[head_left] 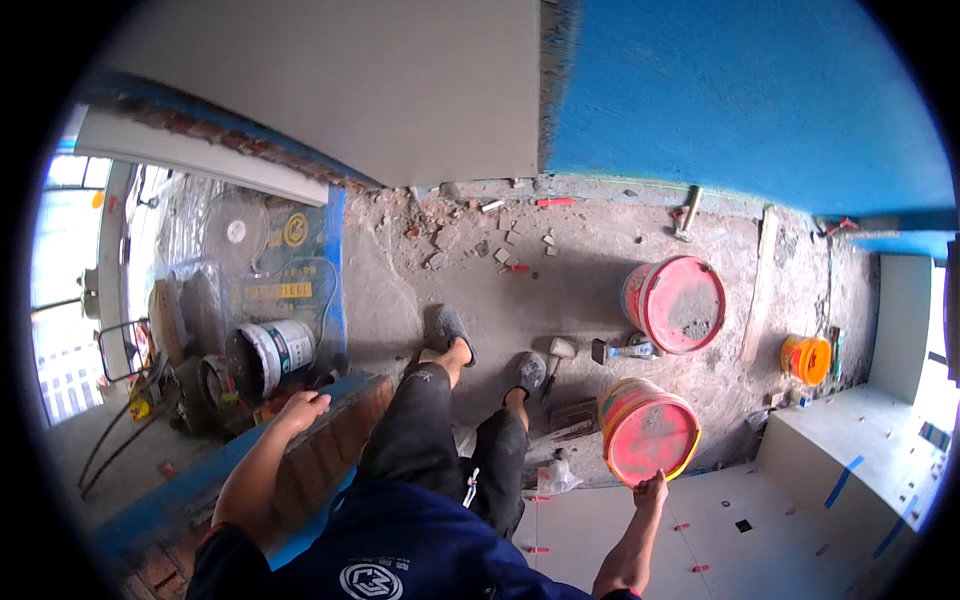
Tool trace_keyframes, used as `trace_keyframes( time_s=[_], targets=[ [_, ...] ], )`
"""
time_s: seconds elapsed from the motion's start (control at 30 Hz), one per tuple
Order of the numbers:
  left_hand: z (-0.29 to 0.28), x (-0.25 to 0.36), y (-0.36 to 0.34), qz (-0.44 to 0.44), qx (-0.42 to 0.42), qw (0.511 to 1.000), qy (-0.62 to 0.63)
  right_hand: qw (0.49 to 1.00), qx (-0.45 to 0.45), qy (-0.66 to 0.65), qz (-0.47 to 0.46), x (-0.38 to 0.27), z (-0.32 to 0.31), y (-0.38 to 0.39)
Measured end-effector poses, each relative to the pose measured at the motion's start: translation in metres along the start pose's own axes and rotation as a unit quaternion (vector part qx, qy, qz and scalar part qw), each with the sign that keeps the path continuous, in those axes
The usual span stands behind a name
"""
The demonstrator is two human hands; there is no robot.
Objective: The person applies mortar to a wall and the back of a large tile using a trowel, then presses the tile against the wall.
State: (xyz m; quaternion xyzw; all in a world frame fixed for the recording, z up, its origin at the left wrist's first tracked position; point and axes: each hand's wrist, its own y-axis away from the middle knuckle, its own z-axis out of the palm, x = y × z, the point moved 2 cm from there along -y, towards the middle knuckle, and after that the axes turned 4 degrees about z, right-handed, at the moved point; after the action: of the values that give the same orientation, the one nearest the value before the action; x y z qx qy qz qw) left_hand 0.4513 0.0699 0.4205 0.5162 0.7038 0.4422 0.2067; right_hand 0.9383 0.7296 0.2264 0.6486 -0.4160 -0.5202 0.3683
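My right hand point(650, 487) is closed on the yellow handle of a bucket with a red lid point(653, 442) at the lower right. Grey dust lies on that lid, and the bucket looks slightly tilted. Just beyond it stands a second bucket with a dusty red lid point(685, 305). Curled into a loose fist, my left hand point(305, 408) hangs out to the left above a brick ledge point(310, 452), with nothing seen in it. A white bucket point(275, 357) lies with its dark mouth turned sideways, beyond that hand.
Between my feet and the buckets lie a mallet point(562, 348) and a blue-and-grey tool point(625, 350). Broken tile pieces point(502, 256) litter the floor by the far wall, near a hammer point(689, 215). An orange bucket point(805, 360) stands at right, beside a large tiled surface point(640, 545).
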Motion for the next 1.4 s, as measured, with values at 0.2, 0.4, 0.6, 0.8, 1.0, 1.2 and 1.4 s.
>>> trace_keyframes(
  time_s=[0.2,0.4,0.6,0.8,1.0,1.2,1.4],
  targets=[
    [0.045,-0.017,0.015,0.034,-0.033,0.999,-0.001,0.994,-0.084,0.064,0.028,-0.015,0.108,0.14],
    [0.119,-0.112,-0.011,0.059,-0.046,0.989,0.13,0.977,-0.107,0.173,0.063,0.038,0.202,0.211],
    [0.128,-0.151,0.011,-0.039,-0.032,0.974,0.22,0.945,-0.184,0.259,0.081,0.13,0.31,0.182],
    [0.095,-0.163,0.048,-0.059,0.059,0.971,0.222,0.912,-0.248,0.326,0.023,0.248,0.449,0.111],
    [0.13,-0.227,0.065,-0.12,0.078,0.937,0.319,0.92,-0.268,0.277,0.072,0.321,0.497,0.067],
    [0.186,-0.217,0.095,-0.133,0.078,0.922,0.355,0.78,-0.137,0.608,-0.058,0.209,0.447,0.059],
    [0.167,-0.144,0.037,-0.13,0.134,0.915,0.358,0.724,-0.194,0.661,-0.036,0.053,0.485,0.044]
  ],
)
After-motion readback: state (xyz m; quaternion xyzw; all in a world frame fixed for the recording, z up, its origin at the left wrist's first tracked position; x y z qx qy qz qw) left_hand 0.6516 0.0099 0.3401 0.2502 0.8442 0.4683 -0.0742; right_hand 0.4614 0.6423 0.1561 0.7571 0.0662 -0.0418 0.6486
